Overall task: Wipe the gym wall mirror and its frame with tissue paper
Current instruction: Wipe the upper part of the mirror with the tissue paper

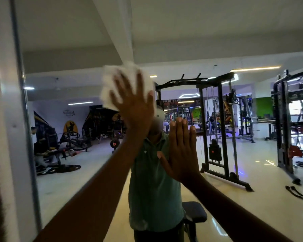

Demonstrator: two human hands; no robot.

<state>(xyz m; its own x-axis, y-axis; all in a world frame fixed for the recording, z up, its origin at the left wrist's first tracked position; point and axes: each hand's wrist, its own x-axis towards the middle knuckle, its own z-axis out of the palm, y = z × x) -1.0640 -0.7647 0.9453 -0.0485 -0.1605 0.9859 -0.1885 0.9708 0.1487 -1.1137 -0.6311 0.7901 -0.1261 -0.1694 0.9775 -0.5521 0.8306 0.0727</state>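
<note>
My left hand (133, 109) presses tissue (112, 84) flat on the mirror (77, 137), right hand (180, 151) flat beside it; the left frame (20, 102) looks unwiped.

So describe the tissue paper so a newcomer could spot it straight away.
Start at the wall mirror, then find the two raised hands against it. The tissue paper is the crumpled white wad under the left hand; the right hand holds nothing.

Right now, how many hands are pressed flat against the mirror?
2. The left hand presses the tissue paper on the mirror, higher up. The right hand lies bare on the glass, lower and to the right.
</note>
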